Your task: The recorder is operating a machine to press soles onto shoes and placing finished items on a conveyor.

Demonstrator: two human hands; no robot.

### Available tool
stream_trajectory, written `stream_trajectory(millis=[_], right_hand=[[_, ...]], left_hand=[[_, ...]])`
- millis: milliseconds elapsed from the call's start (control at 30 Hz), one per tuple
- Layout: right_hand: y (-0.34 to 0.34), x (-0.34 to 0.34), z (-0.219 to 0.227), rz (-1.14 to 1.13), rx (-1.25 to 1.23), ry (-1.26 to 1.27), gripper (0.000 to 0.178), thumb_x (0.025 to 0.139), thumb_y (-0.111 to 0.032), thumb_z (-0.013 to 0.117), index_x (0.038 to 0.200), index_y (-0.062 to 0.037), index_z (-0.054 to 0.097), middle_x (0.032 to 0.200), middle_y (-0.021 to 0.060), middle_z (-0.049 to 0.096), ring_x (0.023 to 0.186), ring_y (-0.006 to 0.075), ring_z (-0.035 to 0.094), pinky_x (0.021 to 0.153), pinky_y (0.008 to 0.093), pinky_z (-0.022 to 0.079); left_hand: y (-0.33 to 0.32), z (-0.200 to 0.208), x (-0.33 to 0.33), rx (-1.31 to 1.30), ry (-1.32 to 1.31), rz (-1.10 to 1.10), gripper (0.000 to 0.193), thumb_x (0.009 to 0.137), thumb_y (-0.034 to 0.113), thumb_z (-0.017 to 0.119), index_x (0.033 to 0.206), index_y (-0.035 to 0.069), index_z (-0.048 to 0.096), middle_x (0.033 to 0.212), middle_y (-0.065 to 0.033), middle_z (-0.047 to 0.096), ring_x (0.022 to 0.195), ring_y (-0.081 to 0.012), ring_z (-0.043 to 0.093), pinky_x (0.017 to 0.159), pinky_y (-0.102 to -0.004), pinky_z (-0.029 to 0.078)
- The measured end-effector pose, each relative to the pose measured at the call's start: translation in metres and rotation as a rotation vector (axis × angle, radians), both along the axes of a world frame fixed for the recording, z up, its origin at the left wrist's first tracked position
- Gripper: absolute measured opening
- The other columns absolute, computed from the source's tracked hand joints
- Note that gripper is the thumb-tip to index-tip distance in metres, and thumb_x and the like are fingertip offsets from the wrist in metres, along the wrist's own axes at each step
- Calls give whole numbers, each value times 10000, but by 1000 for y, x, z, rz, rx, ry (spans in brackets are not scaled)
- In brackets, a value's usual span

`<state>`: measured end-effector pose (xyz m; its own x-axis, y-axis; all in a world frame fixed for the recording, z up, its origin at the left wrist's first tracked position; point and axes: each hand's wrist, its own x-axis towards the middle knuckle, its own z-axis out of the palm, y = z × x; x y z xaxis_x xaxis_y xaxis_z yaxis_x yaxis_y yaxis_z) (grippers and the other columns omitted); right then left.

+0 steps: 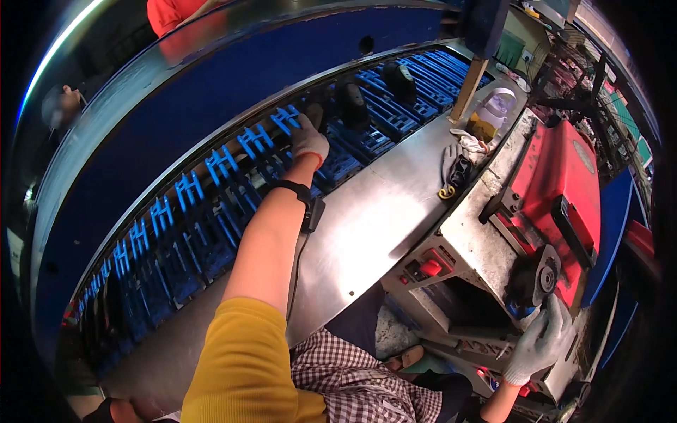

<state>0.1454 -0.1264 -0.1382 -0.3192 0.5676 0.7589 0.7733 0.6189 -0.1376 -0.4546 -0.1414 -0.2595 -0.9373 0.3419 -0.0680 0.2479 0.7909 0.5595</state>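
My left hand [310, 141], in a pale knitted glove with an orange cuff, reaches over the blue-slatted conveyor [221, 163]. Its fingers curl at a dark, brownish piece [315, 113] whose kind I cannot make out. Farther along the slats lie a dark rounded piece like a shoe [350, 103] and another similar dark piece [400, 82]. At the lower right, my gloved right hand [541, 343] has its fingers apart and loosely bent. Their tips are beside a black part with a round disc [543, 277] at the red machine.
A metal ledge [374, 211] runs along the conveyor's near side. Gloves [458, 166] lie on it beside a clear plastic container [493, 109] and a wooden post [469, 90]. The red machine [564, 183] stands at right, with a red switch [430, 268] below. A person in red [173, 15] is across.
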Motion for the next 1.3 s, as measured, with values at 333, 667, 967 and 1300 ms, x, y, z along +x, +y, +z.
stream_trajectory(millis=[333,667,967,1300], right_hand=[[16,21,-8,175,-30,41,281,1010,48,572,1274,69,667,1208,176,695,1117,306,671,979,395,524],[32,26,2,250,-801,421,419,1054,-59,545,1462,35,542,1394,136,613,1193,171,609,1003,287,504],[16,29,16,177,-628,250,426,1002,-62,608,1421,15,592,1295,184,667,1183,230,634,1049,343,463],[20,28,14,179,-623,282,420,996,-54,614,1412,8,602,1290,164,682,1173,204,635,1038,334,473]], left_hand=[[-158,4,166,-205,32,-699,685,946,337,585,1544,46,420,1619,-258,348,1509,-404,329,1248,-449,274],[-228,-35,203,-22,796,-642,487,875,274,681,1307,80,572,1340,-184,532,1211,-394,502,1044,-511,413],[-224,-20,214,15,688,-614,354,865,248,679,1170,81,612,1261,-141,576,1132,-359,533,983,-468,451],[-223,-25,201,14,547,-552,367,884,257,649,1193,58,639,1302,-163,603,1223,-394,538,1035,-484,438]])
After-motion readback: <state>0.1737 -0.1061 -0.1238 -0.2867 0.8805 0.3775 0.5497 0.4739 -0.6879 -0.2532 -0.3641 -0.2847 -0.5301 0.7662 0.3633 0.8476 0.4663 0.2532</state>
